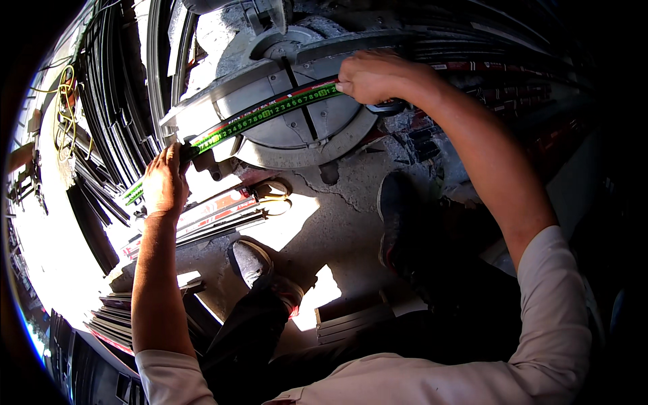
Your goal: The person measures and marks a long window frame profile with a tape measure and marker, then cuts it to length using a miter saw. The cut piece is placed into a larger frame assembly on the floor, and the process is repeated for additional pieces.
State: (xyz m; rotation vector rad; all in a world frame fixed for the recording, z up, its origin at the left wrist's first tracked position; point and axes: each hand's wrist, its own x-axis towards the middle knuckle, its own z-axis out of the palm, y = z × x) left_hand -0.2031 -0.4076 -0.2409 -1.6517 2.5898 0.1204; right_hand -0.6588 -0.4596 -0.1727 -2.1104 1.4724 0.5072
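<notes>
A green tape measure [253,117] is stretched slantwise over the round grey table of a mitre saw [277,150]. Along its far edge lies a narrow dark bar with a red stripe [283,98]. My left hand [165,181] is closed at the lower left of the tape, and the green strip shows again beyond it. At the upper right, my right hand [371,75] pinches the tape and the bar together, thumb on the tape. Just below that hand sits a dark rounded object [386,106], too shaded to name.
Long dark profiles [118,88] stand bundled at the left, partly in glaring sunlight. More bars [486,66] are stacked at the right in shadow. On the floor near my shoes [251,262] lie scissors-like loops [275,197] beside red-and-white strips, and short grey offcuts [354,322].
</notes>
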